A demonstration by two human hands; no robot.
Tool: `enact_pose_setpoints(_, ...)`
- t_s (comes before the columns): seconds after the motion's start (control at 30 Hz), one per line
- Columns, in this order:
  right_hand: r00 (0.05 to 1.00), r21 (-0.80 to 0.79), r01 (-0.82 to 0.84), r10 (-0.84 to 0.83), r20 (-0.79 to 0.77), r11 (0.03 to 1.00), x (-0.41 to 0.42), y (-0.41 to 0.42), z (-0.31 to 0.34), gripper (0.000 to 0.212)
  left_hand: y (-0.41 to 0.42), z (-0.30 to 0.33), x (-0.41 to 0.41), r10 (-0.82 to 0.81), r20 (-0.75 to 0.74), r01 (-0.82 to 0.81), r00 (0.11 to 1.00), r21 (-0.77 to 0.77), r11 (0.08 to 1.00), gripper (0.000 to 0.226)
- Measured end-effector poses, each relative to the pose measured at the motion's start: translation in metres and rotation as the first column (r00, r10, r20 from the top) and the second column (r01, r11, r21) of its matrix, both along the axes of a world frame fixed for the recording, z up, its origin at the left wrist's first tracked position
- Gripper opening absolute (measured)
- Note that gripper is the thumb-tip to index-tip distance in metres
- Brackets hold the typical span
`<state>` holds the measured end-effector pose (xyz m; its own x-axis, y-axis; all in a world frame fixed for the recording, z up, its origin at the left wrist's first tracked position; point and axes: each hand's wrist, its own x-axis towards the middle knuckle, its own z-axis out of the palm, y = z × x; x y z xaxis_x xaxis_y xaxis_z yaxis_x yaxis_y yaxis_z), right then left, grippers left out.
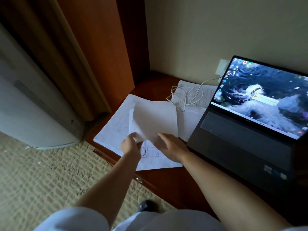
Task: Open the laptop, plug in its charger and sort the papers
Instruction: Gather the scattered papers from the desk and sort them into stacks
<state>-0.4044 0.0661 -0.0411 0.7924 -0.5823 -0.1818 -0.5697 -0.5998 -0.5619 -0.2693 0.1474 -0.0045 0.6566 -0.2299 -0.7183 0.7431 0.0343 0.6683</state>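
A dark laptop [246, 142] stands open on the wooden desk [168, 179] at the right, its screen lit. A white charger cable [186, 95] lies coiled behind the papers and runs toward a wall socket [222, 66] and the laptop's left side. White papers [115, 127] are spread on the desk left of the laptop. My left hand [130, 145] pinches the lower corner of a lifted sheet [155, 120]. My right hand [171, 147] holds that sheet's lower right edge. More sheets [190, 92] lie under the cable.
A brown curtain [55, 52] and a white appliance [28, 112] stand at the left. Patterned carpet [50, 177] covers the floor below the desk's edge. A wooden panel [106, 40] rises behind the papers.
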Motion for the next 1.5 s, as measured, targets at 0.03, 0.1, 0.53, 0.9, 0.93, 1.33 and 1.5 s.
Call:
enact_pose_setpoints(0.03, 0.997, -0.092, -0.075, 0.074, -0.012, 0.993, -0.004, 0.002, 0.002, 0.069, -0.001, 0.002, 0.009, 0.025, -0.038, -0.027, 0.999, -0.049, 0.998, 0.012)
enact_pose_setpoints(0.1, 0.983, -0.222, -0.177, 0.163, -0.079, 0.959, -0.01, 0.002, 0.0, 0.072, -0.003, 0.01, 0.018, 0.035, -0.058, -0.043, 0.998, -0.131, 0.991, 0.014)
enact_pose_setpoints(0.53, 0.392, 0.55, 0.548, -0.775, 0.496, 0.63, 0.029, -0.045, 0.091, 0.02, -0.007, 0.026, 0.06, -0.624, 0.605, 0.464, 0.494, 0.424, 0.778, 0.023)
enact_pose_setpoints(0.9, 0.471, 0.67, 0.532, -0.839, 0.274, 0.517, 0.019, -0.033, 0.042, 0.044, -0.009, 0.006, 0.072, -0.488, 0.646, 0.371, 0.587, 0.321, 0.872, 0.017)
enact_pose_setpoints(0.93, 0.493, 0.634, 0.554, -0.826, 0.272, 0.54, 0.019, -0.034, 0.04, 0.047, -0.009, 0.001, 0.072, -0.486, 0.644, 0.366, 0.591, 0.323, 0.873, 0.018)
enact_pose_setpoints(1.33, 0.797, 0.215, 0.603, -0.59, -0.128, 0.768, 0.022, -0.02, -0.029, 0.066, 0.0, -0.058, 0.049, -0.661, 0.252, 0.493, 0.707, 0.495, 0.715, 0.033)
enact_pose_setpoints(1.5, 0.745, 0.1, 0.667, -0.663, -0.071, 0.738, 0.025, -0.025, -0.033, 0.033, -0.002, -0.056, 0.054, -0.605, 0.221, 0.492, 0.765, 0.407, 0.77, 0.033)
